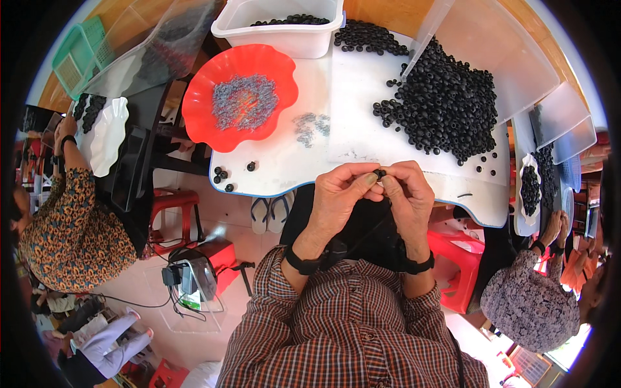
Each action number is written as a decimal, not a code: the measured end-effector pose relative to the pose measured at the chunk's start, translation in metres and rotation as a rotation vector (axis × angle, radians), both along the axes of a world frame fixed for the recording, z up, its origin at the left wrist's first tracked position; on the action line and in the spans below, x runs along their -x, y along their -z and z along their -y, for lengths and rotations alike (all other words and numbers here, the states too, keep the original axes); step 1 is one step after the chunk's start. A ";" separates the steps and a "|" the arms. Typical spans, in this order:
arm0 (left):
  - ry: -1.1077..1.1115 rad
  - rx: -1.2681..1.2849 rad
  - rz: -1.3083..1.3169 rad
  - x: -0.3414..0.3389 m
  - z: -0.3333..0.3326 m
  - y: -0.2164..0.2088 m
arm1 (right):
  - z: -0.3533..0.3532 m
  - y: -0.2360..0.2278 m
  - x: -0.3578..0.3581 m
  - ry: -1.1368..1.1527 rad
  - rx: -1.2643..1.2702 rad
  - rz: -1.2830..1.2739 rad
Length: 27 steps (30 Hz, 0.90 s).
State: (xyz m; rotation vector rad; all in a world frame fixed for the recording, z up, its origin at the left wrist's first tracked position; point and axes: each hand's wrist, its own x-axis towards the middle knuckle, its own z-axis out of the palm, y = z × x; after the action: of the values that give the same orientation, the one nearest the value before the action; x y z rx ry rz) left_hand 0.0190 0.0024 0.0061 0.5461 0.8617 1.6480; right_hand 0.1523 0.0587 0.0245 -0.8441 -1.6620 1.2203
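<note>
Reading this off my head feed. Left hand and right hand meet just off the near table edge, thumbs and index fingers pinched together on a small, round, glossy black bead-like piece. Both grasping, neither released. I can't tell which fingertip carries the load; they hide most of the piece, and I can't make out anything else in the pinch.

Around them: white tabletop with a blue edge; big heap of black ring-shaped pieces ahead and to the right; red scalloped plastic dish ahead-left, with fine silvery-grey bits in it.

Risks as I judge them: piece is small and round, so uneven thumb pressure could squirt it out. Hands are over the lap, not the table, so a drop likely goes to lap or floor. Loose black beads lie near the front edge at left; a sleeve brush could roll them off. Spilled grey bits beside the dish could get swept away by a careless reach.

Markings: green-and-white label by the clear box on the floor, too small for me to read. No legible brand or text on dish or tabletop.
</note>
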 end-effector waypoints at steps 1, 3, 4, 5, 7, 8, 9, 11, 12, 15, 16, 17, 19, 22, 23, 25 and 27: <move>0.000 0.008 -0.032 0.000 0.000 0.000 | 0.000 0.002 0.000 -0.009 0.004 -0.001; 0.004 0.044 -0.037 0.001 0.002 -0.006 | -0.001 0.008 0.002 -0.004 -0.013 -0.018; 0.021 0.073 -0.038 0.001 0.002 -0.007 | -0.001 0.007 0.001 -0.025 -0.004 -0.024; 0.030 0.077 -0.040 -0.001 0.000 -0.006 | -0.001 0.005 -0.001 0.009 -0.050 0.026; 0.027 0.072 0.007 -0.002 0.000 -0.007 | -0.001 0.002 -0.001 0.049 -0.086 0.089; 0.030 0.063 0.002 -0.002 0.000 -0.007 | -0.001 0.000 -0.002 0.030 -0.079 0.083; 0.012 0.070 -0.002 -0.001 -0.001 -0.005 | -0.001 -0.002 -0.001 0.029 -0.097 0.117; 0.030 0.096 -0.013 -0.001 -0.002 -0.004 | -0.001 -0.001 0.001 0.025 -0.153 0.156; 0.026 0.097 -0.012 -0.001 -0.001 -0.005 | -0.001 -0.001 0.002 0.021 -0.152 0.156; -0.011 0.107 -0.087 -0.001 0.000 -0.008 | 0.001 0.000 0.004 -0.007 -0.187 0.198; -0.019 0.118 -0.079 0.001 0.001 -0.008 | 0.001 0.000 0.005 -0.023 -0.185 0.198; -0.019 0.124 -0.070 0.001 0.001 -0.008 | 0.001 -0.001 0.004 -0.032 -0.188 0.201; 0.013 0.097 -0.029 0.001 0.000 -0.005 | 0.001 0.000 0.003 -0.015 -0.154 0.154; 0.037 0.050 0.069 0.004 0.000 0.007 | 0.002 -0.001 0.006 -0.025 -0.064 0.055; 0.039 0.020 0.120 0.006 0.000 0.008 | 0.002 -0.003 0.006 -0.040 -0.013 0.005; 0.030 -0.013 0.175 0.004 -0.002 0.006 | 0.002 0.000 0.004 -0.041 0.026 -0.040; 0.055 -0.045 0.208 0.005 -0.002 0.011 | 0.003 -0.001 0.005 -0.049 0.063 -0.090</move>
State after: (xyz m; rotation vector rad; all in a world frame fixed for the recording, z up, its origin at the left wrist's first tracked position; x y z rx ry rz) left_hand 0.0142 0.0039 -0.0048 0.4169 0.6524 1.6440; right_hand 0.1472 0.0559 0.0251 -0.7793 -1.5873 1.3314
